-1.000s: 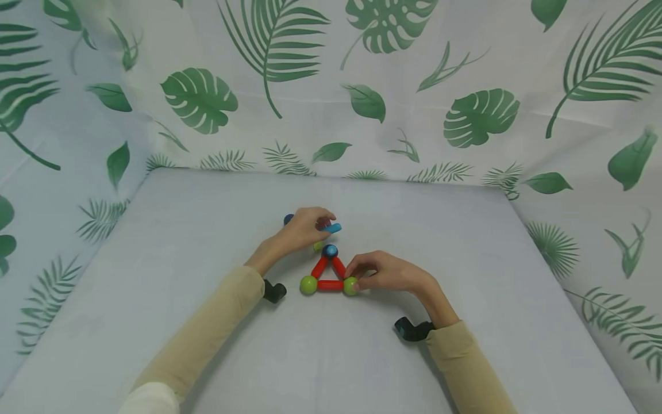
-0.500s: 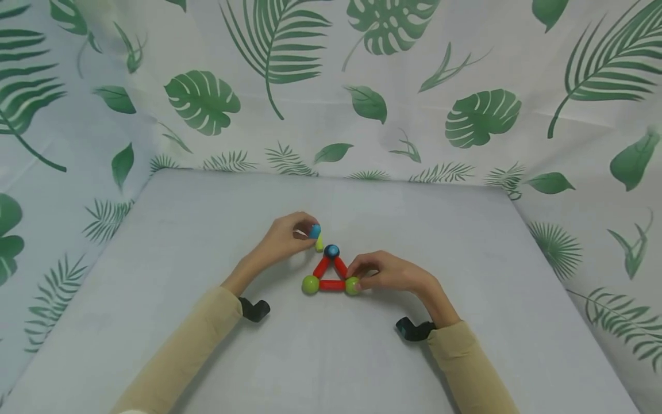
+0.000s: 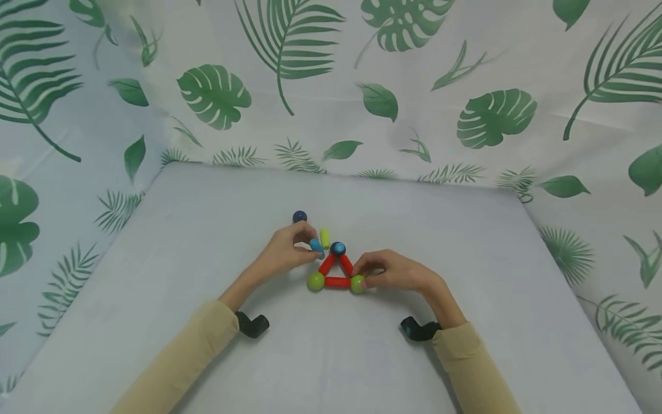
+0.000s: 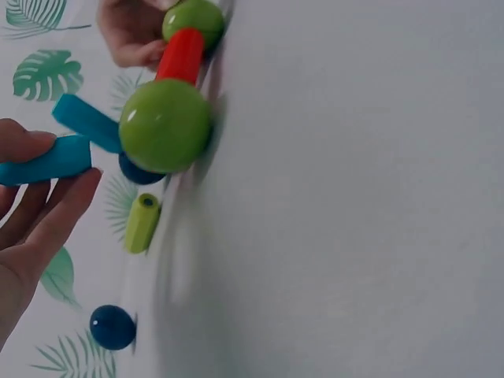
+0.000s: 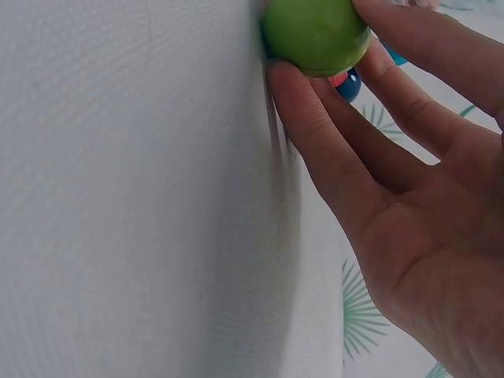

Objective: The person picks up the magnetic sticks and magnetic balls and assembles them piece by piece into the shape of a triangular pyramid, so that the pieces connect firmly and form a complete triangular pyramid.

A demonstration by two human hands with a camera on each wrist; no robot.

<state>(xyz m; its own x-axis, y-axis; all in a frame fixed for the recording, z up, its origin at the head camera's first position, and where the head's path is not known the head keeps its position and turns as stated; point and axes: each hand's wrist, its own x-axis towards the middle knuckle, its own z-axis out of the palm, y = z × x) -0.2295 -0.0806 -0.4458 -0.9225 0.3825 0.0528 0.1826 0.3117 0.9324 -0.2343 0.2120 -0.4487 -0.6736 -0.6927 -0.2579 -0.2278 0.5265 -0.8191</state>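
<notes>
My left hand [image 3: 285, 248] pinches a light blue rod [image 3: 317, 248] between thumb and fingers, tilted, just left of the triangle's far corner. On the table lies a triangle of red rods [image 3: 337, 283] joined by balls: a green ball [image 3: 316, 281] at near left, another green ball [image 3: 357, 283] at near right, and a dark blue ball [image 3: 338, 248] at the far corner. From that dark blue ball a second light blue rod [image 4: 85, 122] stands up, seen in the left wrist view. My right hand [image 3: 400, 271] holds the near-right green ball with thumb and fingers.
A yellow-green rod [image 3: 324, 238] lies beside the triangle's far corner. Farther back is a loose dark blue ball [image 3: 299, 217], just beyond my left hand. A leaf-printed cloth [image 3: 320, 86] hangs behind the white table [image 3: 331, 351].
My left hand has drawn back leftward and nearer with the light blue rod, whose angle has changed. The yellow-green rod and loose dark blue ball show more fully. My right hand stays on the green ball.
</notes>
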